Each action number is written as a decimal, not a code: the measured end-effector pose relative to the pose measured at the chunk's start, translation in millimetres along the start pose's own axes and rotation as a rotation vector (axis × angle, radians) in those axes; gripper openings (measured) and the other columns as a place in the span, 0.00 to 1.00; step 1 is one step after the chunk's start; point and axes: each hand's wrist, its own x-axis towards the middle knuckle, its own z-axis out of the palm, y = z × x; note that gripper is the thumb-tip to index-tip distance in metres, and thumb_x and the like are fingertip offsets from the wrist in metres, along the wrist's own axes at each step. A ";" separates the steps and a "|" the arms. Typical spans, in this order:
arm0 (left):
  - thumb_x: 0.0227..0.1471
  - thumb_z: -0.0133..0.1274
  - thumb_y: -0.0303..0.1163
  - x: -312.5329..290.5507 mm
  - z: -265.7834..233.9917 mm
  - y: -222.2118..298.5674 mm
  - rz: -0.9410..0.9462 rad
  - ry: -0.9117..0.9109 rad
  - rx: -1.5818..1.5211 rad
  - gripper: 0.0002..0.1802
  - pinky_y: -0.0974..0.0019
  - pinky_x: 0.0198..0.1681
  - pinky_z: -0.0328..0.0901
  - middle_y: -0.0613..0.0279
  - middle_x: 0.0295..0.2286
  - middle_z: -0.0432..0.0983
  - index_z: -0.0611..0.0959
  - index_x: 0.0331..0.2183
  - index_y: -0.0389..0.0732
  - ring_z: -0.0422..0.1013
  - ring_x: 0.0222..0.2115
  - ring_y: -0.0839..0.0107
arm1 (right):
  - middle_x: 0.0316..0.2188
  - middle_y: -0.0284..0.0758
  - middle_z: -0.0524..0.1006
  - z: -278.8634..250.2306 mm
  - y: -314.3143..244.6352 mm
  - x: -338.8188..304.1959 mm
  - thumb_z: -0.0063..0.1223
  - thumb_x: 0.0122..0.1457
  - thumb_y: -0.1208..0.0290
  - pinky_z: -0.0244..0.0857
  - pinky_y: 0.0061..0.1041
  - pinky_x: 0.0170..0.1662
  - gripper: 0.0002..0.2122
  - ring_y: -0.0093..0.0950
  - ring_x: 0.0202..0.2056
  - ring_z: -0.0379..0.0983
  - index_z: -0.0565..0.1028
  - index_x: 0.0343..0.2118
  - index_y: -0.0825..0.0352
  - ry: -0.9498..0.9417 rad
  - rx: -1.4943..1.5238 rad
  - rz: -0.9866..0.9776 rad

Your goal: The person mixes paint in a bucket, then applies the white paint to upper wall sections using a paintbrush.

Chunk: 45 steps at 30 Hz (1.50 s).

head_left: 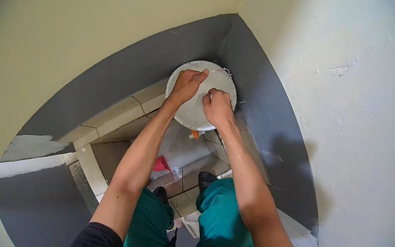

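A round, whitish bucket-like container (pixel 193 116) stands in the corner of the walls. Its pale top could be a lid or cloudy contents; I cannot tell which. A pinkish-white cord or handle (pixel 225 71) loops at its far right rim. Over the left part of the top is my left hand (pixel 187 86), thumb and fingers pressed together. My right hand (pixel 219 109) is slightly nearer me on the right, its fingers curled inward. Anything pinched in either hand is too small or hidden to name. An orange and white piece (pixel 195 134) shows under the container's near edge.
Yellowish and white walls with a dark grey lower band (pixel 279 131) close in on both sides. A red plastic piece (pixel 162 164) lies on the tiled floor (pixel 185 202) near my feet. At the lower left is a grey panel (pixel 39 207) beside a tiled ledge.
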 end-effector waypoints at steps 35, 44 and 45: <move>0.50 0.54 0.31 -139.5 52.5 45.6 -0.367 -0.214 0.411 0.09 0.52 0.41 0.68 0.41 0.31 0.77 0.82 0.32 0.36 0.74 0.35 0.44 | 0.40 0.56 0.76 134.3 99.1 157.3 0.46 0.55 0.70 0.69 0.40 0.47 0.14 0.48 0.45 0.75 0.72 0.40 0.77 -0.199 0.164 0.707; 0.54 0.50 0.38 -12.7 -17.0 -83.1 -0.505 0.109 0.292 0.23 0.53 0.50 0.64 0.38 0.44 0.74 0.78 0.45 0.30 0.70 0.46 0.46 | 0.38 0.54 0.77 149.6 131.1 164.9 0.50 0.54 0.66 0.71 0.39 0.45 0.14 0.47 0.43 0.76 0.74 0.34 0.76 -0.190 0.015 0.579; 0.55 0.49 0.40 11.5 -26.9 -109.0 -0.424 0.235 0.359 0.26 0.52 0.53 0.62 0.36 0.48 0.70 0.74 0.48 0.28 0.67 0.50 0.44 | 0.38 0.54 0.77 156.3 126.2 166.7 0.50 0.54 0.66 0.71 0.39 0.45 0.14 0.47 0.43 0.76 0.74 0.34 0.76 -0.201 0.027 0.567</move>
